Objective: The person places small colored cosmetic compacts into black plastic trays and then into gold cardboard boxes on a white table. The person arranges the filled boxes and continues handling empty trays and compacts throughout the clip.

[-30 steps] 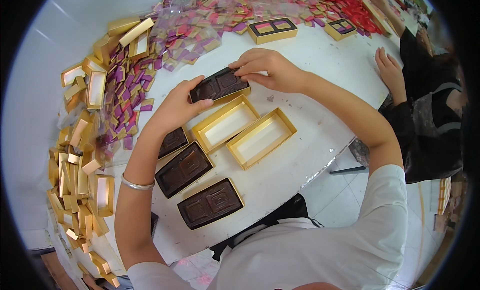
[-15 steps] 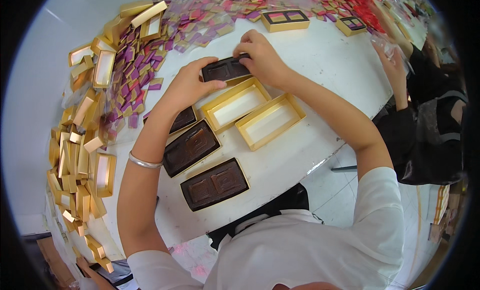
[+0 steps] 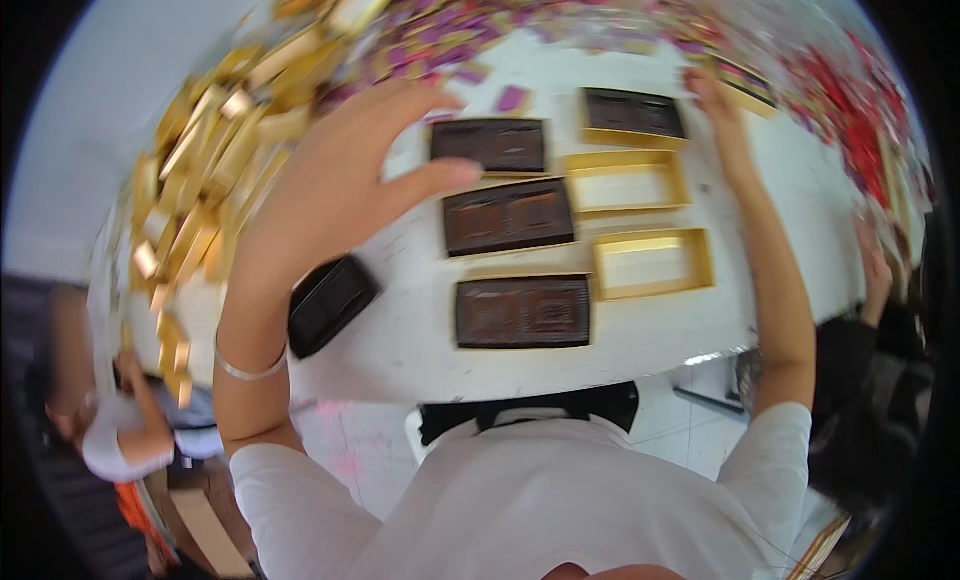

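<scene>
My left hand (image 3: 355, 175) reaches over the table with thumb and fingers spread, holding nothing. Its thumb tip hovers by a gold box with a dark brown tray (image 3: 488, 146). Two more gold boxes with brown trays, a middle one (image 3: 508, 218) and a near one (image 3: 523, 312), line up below it. A tray-filled gold box (image 3: 632, 116) stands at the far right of the group; my right hand (image 3: 712, 95) is just beside it, its fingers smeared by motion. Under that box are two gold boxes without trays, one (image 3: 626, 183) above the other (image 3: 652, 264).
A loose dark tray (image 3: 333, 305) lies tilted near my left forearm. Gold boxes (image 3: 200, 170) pile up at the left. Purple and gold pieces (image 3: 430, 30) cover the back. Another filled box (image 3: 742, 82) is at the back right. Other people's hands show at right (image 3: 872, 255) and left (image 3: 128, 368).
My hands have let go of the dark tray, which now sits in the far gold box, and have moved apart. The view has turned, shifting the boxes rightward. The loose tray has come into view.
</scene>
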